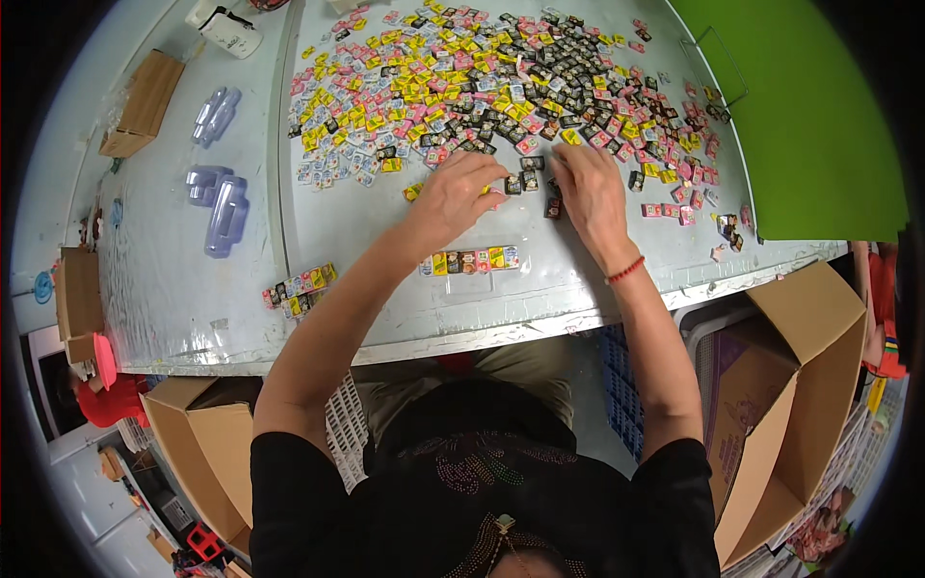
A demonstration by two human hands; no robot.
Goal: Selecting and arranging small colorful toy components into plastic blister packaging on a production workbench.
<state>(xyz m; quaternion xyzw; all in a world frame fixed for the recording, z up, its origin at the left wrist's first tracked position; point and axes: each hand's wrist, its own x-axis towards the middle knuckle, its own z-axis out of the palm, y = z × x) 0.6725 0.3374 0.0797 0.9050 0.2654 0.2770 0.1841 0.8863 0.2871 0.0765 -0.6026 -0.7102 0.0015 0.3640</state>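
Observation:
A large spread of small printed boxes (424,87) in yellow, pink, black and pale blue covers the far part of the white table. My left hand (461,193) is curled at its near edge, with a bit of yellow and pink showing between thumb and fingers. Across from it, my right hand (594,193) has its fingers bent down, and what they grip is hidden. Several small black boxes (529,180) lie between the two hands. Nearer to me, a clear plastic tray (469,281) lies under a row of mixed small boxes (469,261).
Left of my forearm sit grouped small boxes (301,289). Clear plastic trays (226,216) lie farther left, near a brown carton (145,104) and a white container (224,29). A green panel (790,125) borders the right side. Open cartons (800,385) stand below the front edge.

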